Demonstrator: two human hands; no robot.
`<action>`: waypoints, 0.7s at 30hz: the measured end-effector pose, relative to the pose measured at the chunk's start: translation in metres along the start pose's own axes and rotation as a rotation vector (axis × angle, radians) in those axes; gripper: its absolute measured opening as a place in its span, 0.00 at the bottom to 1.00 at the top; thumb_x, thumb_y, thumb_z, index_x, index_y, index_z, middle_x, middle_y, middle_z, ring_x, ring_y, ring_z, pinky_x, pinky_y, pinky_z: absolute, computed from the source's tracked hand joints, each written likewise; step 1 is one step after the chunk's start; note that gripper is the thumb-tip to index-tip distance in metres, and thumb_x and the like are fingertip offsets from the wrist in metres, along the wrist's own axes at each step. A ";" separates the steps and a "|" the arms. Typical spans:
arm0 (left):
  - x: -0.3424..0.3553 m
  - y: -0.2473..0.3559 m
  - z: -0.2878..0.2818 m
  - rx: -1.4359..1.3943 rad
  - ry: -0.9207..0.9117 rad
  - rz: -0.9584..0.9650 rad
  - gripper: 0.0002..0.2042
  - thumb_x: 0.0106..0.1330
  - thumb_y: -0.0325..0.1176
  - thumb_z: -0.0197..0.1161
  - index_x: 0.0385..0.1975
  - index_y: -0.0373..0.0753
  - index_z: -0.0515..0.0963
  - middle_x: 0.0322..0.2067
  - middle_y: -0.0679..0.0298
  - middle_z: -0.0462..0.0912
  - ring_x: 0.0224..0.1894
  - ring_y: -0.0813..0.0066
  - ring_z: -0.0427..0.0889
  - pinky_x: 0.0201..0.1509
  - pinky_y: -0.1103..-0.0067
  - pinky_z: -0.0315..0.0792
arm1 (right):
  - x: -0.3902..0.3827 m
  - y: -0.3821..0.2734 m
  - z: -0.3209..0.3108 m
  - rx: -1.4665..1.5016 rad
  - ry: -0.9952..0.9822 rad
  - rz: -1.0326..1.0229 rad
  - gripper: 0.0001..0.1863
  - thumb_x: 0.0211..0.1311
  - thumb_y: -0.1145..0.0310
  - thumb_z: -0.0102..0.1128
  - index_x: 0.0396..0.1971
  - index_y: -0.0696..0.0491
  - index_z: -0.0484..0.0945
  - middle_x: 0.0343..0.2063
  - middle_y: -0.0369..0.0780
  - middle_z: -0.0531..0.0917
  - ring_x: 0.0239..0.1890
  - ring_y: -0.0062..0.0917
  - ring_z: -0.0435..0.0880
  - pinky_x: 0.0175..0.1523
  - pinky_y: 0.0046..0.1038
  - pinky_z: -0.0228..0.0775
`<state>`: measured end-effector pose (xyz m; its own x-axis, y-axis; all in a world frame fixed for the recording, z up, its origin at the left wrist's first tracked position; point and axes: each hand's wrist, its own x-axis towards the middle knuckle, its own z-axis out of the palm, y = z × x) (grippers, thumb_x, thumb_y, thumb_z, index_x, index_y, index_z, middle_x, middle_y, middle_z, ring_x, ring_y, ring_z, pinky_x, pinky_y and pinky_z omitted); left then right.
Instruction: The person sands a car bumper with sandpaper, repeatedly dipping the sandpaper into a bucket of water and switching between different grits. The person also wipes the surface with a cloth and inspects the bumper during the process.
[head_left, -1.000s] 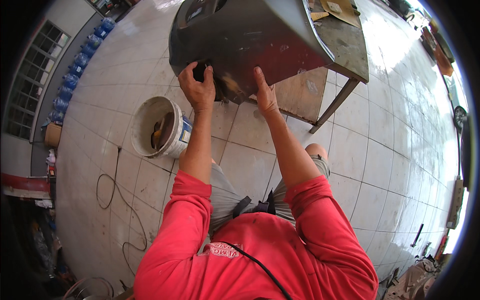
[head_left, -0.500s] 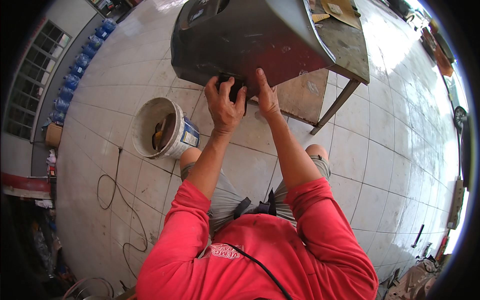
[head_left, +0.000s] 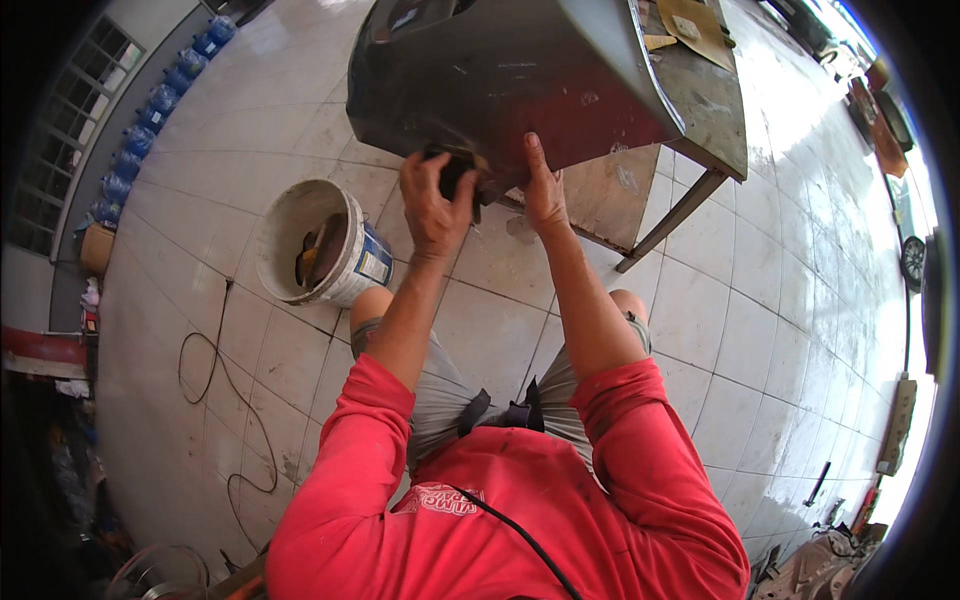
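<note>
A large dark grey curved panel (head_left: 510, 85), scuffed and reddish in places, rests at the edge of a worn table (head_left: 702, 115). My left hand (head_left: 433, 205) has its fingers curled round a small black object (head_left: 455, 162), possibly a pad, against the panel's lower edge; its exact shape is hidden. My right hand (head_left: 543, 195) grips that edge to the right, thumb on the outer face, other fingers partly hidden behind. Below left of the panel, a white bucket (head_left: 352, 277) on the floor holds dark and yellowish items.
Blue water bottles (head_left: 163, 100) line the left wall. A looped black cable (head_left: 270, 440) lies on the tiled floor (head_left: 740, 400). A wooden lower shelf (head_left: 615, 195) sits beneath the table. At the far right are a long pale strip (head_left: 895, 425) and a car wheel (head_left: 911, 260).
My left hand moved right and down along the panel's edge with the black object, then slightly back left and up. The panel shifted slightly rightward in the picture. My right hand stayed on its edge.
</note>
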<state>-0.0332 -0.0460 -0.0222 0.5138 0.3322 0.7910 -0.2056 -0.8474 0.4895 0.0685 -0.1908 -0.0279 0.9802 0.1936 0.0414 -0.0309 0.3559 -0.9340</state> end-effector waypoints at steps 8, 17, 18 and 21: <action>-0.030 0.025 -0.001 0.014 -0.055 0.118 0.18 0.60 0.30 0.79 0.48 0.37 0.81 0.51 0.48 0.79 0.56 0.46 0.78 0.58 0.56 0.76 | -0.005 0.007 0.002 0.145 -0.072 0.039 0.52 0.69 0.33 0.70 0.76 0.61 0.68 0.71 0.43 0.74 0.72 0.32 0.70 0.78 0.33 0.58; -0.030 0.022 0.012 0.024 0.021 -0.012 0.24 0.55 0.33 0.84 0.50 0.39 0.81 0.57 0.47 0.76 0.60 0.42 0.77 0.62 0.56 0.76 | 0.000 0.012 0.005 0.126 -0.035 -0.032 0.50 0.70 0.33 0.68 0.74 0.60 0.70 0.70 0.43 0.75 0.70 0.33 0.72 0.76 0.35 0.62; -0.028 0.023 0.004 0.003 -0.044 0.016 0.24 0.55 0.33 0.84 0.51 0.39 0.81 0.58 0.47 0.76 0.61 0.42 0.76 0.62 0.56 0.76 | -0.003 0.010 0.004 0.119 -0.031 -0.014 0.50 0.70 0.33 0.68 0.74 0.60 0.70 0.70 0.43 0.75 0.70 0.33 0.72 0.76 0.35 0.62; -0.002 -0.002 -0.002 0.002 0.011 0.013 0.27 0.55 0.33 0.84 0.54 0.41 0.80 0.59 0.47 0.75 0.60 0.43 0.76 0.62 0.57 0.76 | -0.002 0.005 0.005 0.114 -0.010 0.004 0.50 0.69 0.33 0.69 0.75 0.60 0.70 0.70 0.44 0.76 0.70 0.33 0.73 0.76 0.35 0.62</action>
<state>-0.0354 -0.0440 -0.0236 0.5017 0.3255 0.8015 -0.2109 -0.8525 0.4783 0.0649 -0.1844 -0.0309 0.9780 0.2044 0.0417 -0.0576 0.4568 -0.8877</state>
